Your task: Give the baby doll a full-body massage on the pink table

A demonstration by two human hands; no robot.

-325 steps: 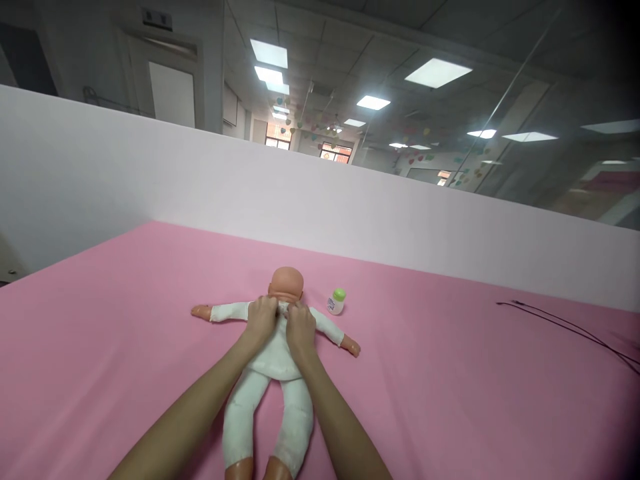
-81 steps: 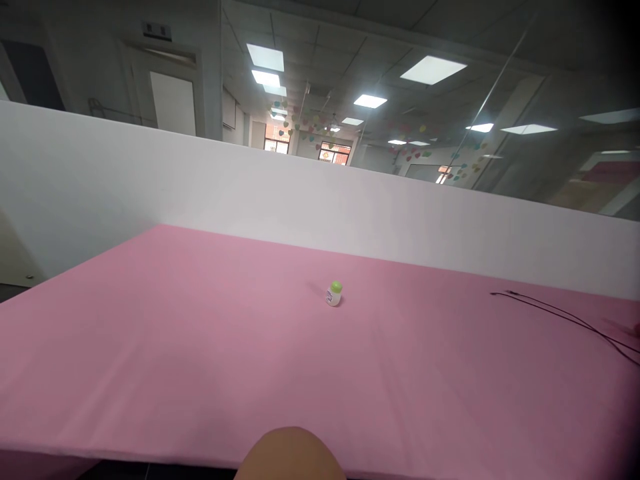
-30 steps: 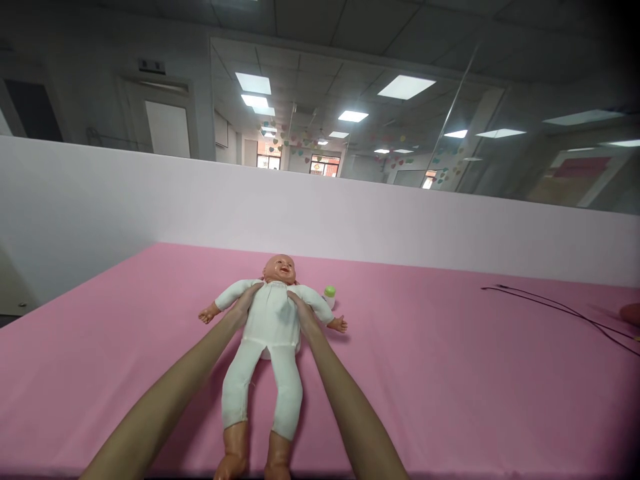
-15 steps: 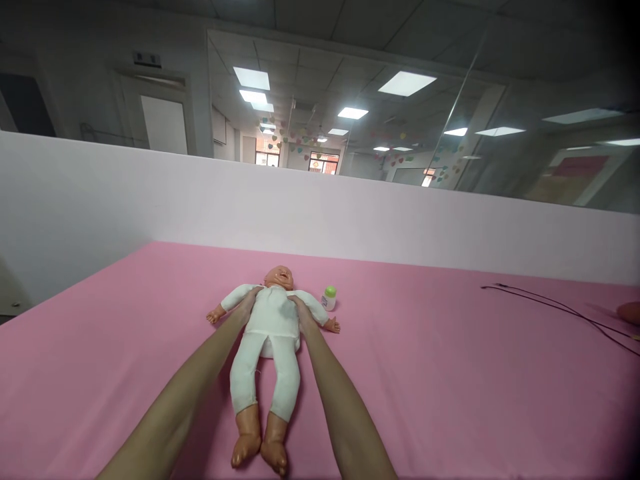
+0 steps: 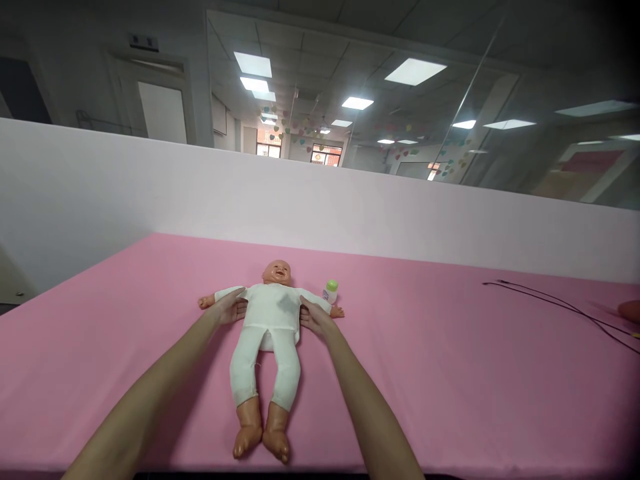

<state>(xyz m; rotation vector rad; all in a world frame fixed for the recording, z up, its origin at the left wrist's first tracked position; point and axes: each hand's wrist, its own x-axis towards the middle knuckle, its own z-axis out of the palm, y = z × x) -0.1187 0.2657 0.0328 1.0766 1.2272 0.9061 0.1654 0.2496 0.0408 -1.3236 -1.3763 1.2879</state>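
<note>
A baby doll (image 5: 273, 310) in a white suit lies on its back on the pink surface (image 5: 425, 373), head away from me, arms spread out. My left hand (image 5: 231, 308) is at the left side of its chest, below the doll's arm, fingers apart. On the other side, my right hand (image 5: 313, 316) lies open beside the chest, under the doll's other arm. Neither hand is closed round the doll. A small bottle with a green cap (image 5: 331, 291) stands just behind the doll's arm on the right.
Thin black cords (image 5: 560, 303) lie on the right of the pink surface, near an orange-brown object (image 5: 629, 312) at the frame's edge. A low white wall (image 5: 320, 207) runs along the back, with glass above it.
Both my hands have moved outward from the doll's chest and opened. The doll's arms lie a little higher and its head has tilted, so the face shows more. The camera view has shifted slightly.
</note>
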